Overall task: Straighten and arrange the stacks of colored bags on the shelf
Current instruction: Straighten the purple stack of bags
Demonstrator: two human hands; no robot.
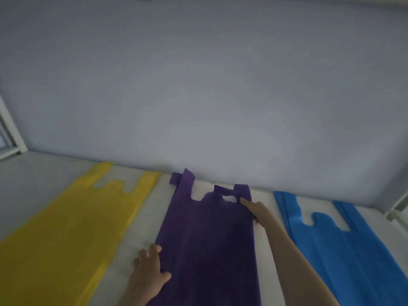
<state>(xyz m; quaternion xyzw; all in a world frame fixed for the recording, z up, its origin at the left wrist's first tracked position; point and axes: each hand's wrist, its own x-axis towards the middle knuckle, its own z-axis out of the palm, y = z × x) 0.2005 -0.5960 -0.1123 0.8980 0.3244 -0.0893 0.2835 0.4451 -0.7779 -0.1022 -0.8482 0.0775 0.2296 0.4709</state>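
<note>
Purple was the colour of the bags in the middle, and both hands were on that purple stack (207, 244). It lay flat on the pale shelf (136, 235), with its handles up by the grey wall (198, 96).

The left hand (150, 268) lay flat at the near left edge of the purple stack. Its fingers were straight and spread, and its thumb pressed on the purple cloth. It held nothing in its grip.

The right hand (254, 208) was farther up, at the right edge of the purple stack, just below the right handle. Its pointing finger lay straight on the cloth. The other fingers were tucked at the edge, and I could not tell if they pinched it.

A yellow stack (66, 235) lay well off to the left of the left hand. A blue stack (344, 250) lay to the right of the right hand, past the arm. One purple handle near the wall was folded over.
</note>
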